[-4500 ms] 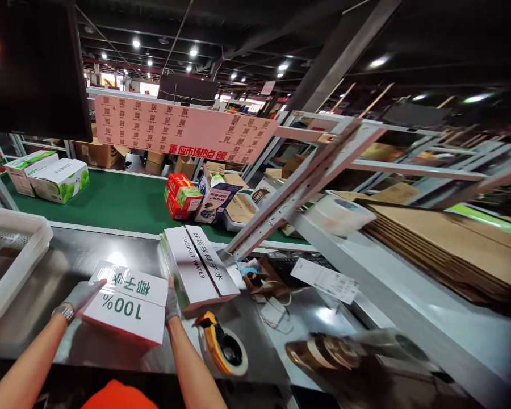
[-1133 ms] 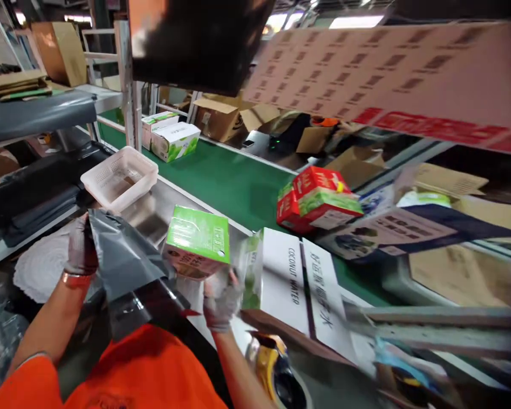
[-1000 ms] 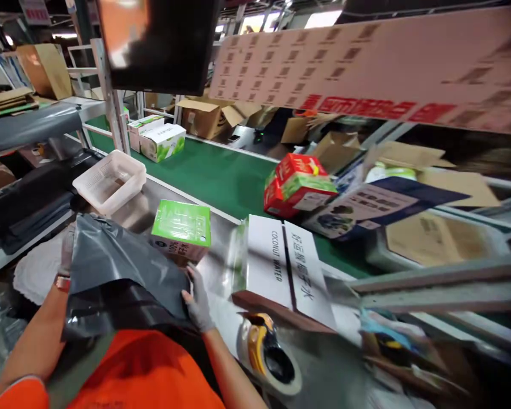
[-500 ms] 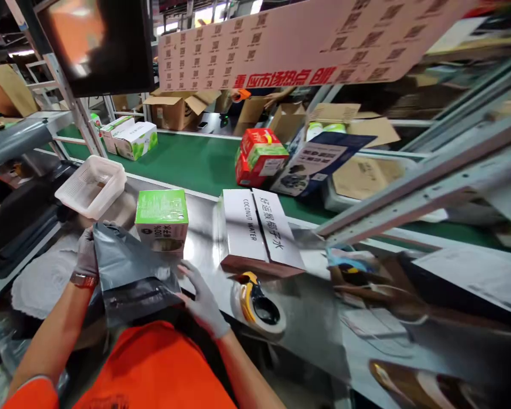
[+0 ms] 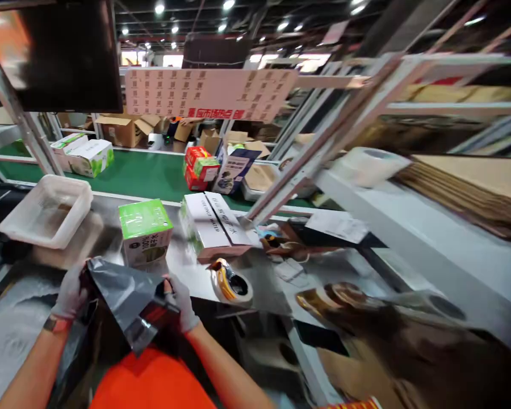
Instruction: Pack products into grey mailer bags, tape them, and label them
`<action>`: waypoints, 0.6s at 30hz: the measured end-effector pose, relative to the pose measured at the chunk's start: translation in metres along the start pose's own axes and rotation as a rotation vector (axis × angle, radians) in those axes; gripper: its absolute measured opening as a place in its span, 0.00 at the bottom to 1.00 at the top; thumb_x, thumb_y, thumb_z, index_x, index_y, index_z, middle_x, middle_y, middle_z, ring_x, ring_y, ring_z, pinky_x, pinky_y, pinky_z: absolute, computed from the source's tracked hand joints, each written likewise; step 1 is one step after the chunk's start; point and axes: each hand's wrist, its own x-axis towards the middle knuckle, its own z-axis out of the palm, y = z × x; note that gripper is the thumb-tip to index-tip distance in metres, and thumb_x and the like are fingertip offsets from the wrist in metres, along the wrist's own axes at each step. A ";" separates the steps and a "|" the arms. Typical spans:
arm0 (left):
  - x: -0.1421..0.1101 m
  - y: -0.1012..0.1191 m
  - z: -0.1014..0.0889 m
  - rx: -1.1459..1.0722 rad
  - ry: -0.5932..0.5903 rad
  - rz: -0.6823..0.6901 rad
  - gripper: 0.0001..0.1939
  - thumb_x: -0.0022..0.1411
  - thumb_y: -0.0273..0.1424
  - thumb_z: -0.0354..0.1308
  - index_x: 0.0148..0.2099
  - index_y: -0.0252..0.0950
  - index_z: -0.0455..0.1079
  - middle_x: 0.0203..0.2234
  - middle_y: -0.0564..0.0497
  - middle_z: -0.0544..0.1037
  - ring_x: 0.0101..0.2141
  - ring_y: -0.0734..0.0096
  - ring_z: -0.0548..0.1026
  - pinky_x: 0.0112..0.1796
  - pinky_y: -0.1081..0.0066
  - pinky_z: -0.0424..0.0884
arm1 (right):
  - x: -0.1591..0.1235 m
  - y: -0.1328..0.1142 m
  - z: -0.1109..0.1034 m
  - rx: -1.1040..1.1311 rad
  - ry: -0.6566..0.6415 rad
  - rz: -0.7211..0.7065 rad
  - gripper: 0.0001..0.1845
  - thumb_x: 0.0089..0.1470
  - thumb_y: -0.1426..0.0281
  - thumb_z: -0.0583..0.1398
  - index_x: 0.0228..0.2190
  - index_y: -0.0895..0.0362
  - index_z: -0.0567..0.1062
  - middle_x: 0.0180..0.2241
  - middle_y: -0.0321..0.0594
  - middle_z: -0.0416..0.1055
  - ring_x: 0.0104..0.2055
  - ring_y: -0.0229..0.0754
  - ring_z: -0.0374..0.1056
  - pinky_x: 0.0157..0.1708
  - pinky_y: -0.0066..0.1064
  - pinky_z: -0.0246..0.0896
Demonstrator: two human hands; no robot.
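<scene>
Between my hands hangs a dark grey plastic mailing bag (image 5: 125, 292), partly folded and creased. My left hand (image 5: 70, 292), in a pale glove, is closed on its upper left corner. Gloved too, my right hand (image 5: 180, 301) grips the bag's right edge, with the fingertips partly bare. Just beyond the bag a green-topped coconut water box (image 5: 147, 230) stands on the metal table. To its right lies a white coconut water carton (image 5: 215, 224) with a dark seam down its top. A tape dispenser (image 5: 230, 282) with a yellow part sits in front of that carton.
A white plastic basket (image 5: 49, 210) stands at the left of the table. Behind runs a green conveyor belt (image 5: 149, 176) carrying red boxes (image 5: 200, 168) and white-green cartons (image 5: 85, 154). A slanted metal post (image 5: 298, 165) rises at the right, beside a shelf with flattened cardboard (image 5: 468, 193).
My view has swung up and to the right. My right hand, apart-fingered at the bag's edge before, is now closed on it. The bag hangs lower, between both hands.
</scene>
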 end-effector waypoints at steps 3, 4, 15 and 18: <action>0.002 0.001 -0.015 0.235 0.040 0.074 0.26 0.63 0.42 0.64 0.58 0.33 0.81 0.61 0.34 0.86 0.67 0.36 0.79 0.77 0.37 0.64 | 0.009 -0.017 0.005 -0.219 -0.044 -0.124 0.19 0.76 0.63 0.55 0.46 0.55 0.85 0.36 0.45 0.86 0.36 0.48 0.82 0.38 0.35 0.74; -0.001 0.003 -0.016 0.315 0.053 0.161 0.28 0.66 0.43 0.62 0.62 0.33 0.79 0.63 0.34 0.85 0.68 0.37 0.78 0.76 0.36 0.65 | 0.013 -0.026 0.008 -0.297 -0.092 -0.144 0.17 0.75 0.64 0.56 0.46 0.55 0.85 0.38 0.46 0.87 0.39 0.49 0.83 0.40 0.36 0.75; -0.061 -0.026 0.021 0.741 -0.362 0.743 0.28 0.70 0.33 0.59 0.70 0.36 0.77 0.65 0.34 0.84 0.66 0.40 0.82 0.67 0.41 0.81 | 0.029 -0.125 0.050 -0.591 -0.442 -0.076 0.12 0.73 0.60 0.67 0.51 0.51 0.87 0.46 0.42 0.91 0.48 0.49 0.87 0.42 0.33 0.67; -0.043 -0.049 0.008 0.791 -0.440 0.602 0.27 0.66 0.28 0.59 0.66 0.35 0.80 0.61 0.35 0.87 0.62 0.43 0.86 0.65 0.47 0.82 | 0.031 -0.136 0.051 -0.630 -0.472 -0.018 0.14 0.73 0.58 0.68 0.53 0.51 0.88 0.47 0.42 0.92 0.50 0.50 0.88 0.43 0.33 0.69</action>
